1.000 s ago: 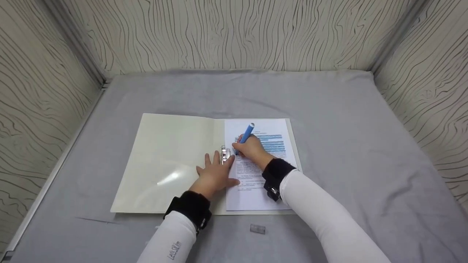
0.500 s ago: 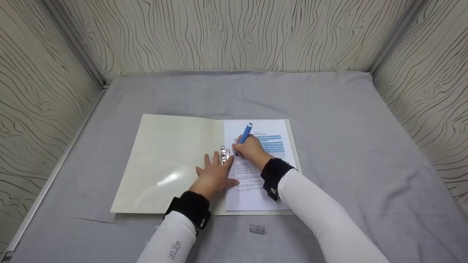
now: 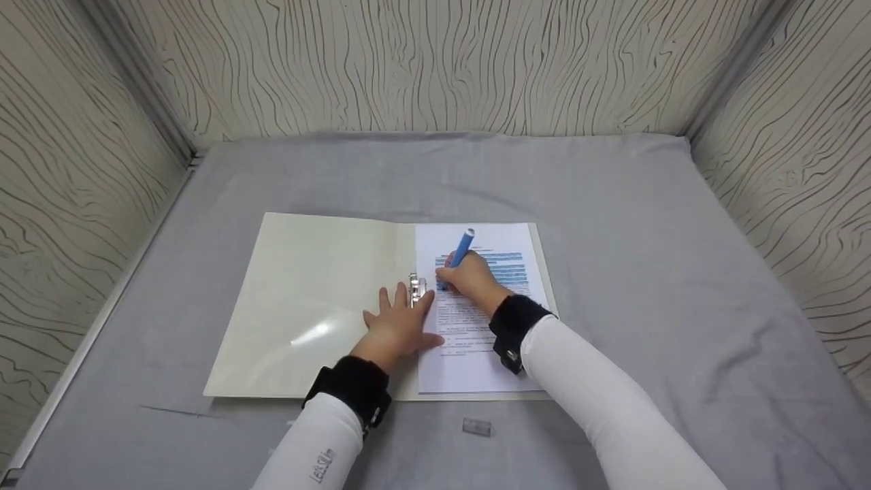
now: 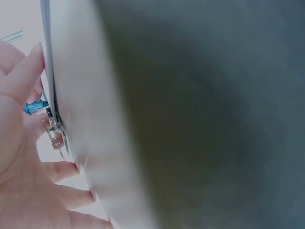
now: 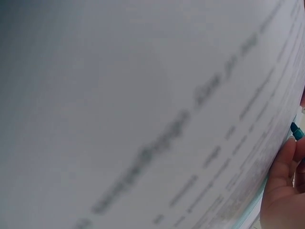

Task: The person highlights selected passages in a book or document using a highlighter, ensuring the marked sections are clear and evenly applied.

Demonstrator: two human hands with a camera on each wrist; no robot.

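Pinched in my right hand [image 3: 471,275] is a blue marker [image 3: 463,248], its tip down at the left margin of a printed sheet [image 3: 476,374]. Blue bands [image 3: 509,275] cover the upper lines of print; the lower lines are plain. The sheet lies on the right side of an open cream folder [image 3: 306,272]. Spread out flat, my left hand [image 3: 398,327] rests across the fold, its thumb on the paper's left edge. Beside its fingers sits a metal clip [image 3: 414,289]. In the left wrist view the marker's tip [image 4: 45,104] shows past my fingers.
A small clear grey cap [image 3: 476,427] lies on the grey cloth [image 3: 612,204] in front of the folder. Panels with a wood-grain pattern [image 3: 435,68] stand at the back and both sides. A metal rail [image 3: 102,320] runs along the left edge.
My right hand and the marker have shifted very slightly right along the line at the margin. My left hand stays spread in the same place on the folder.
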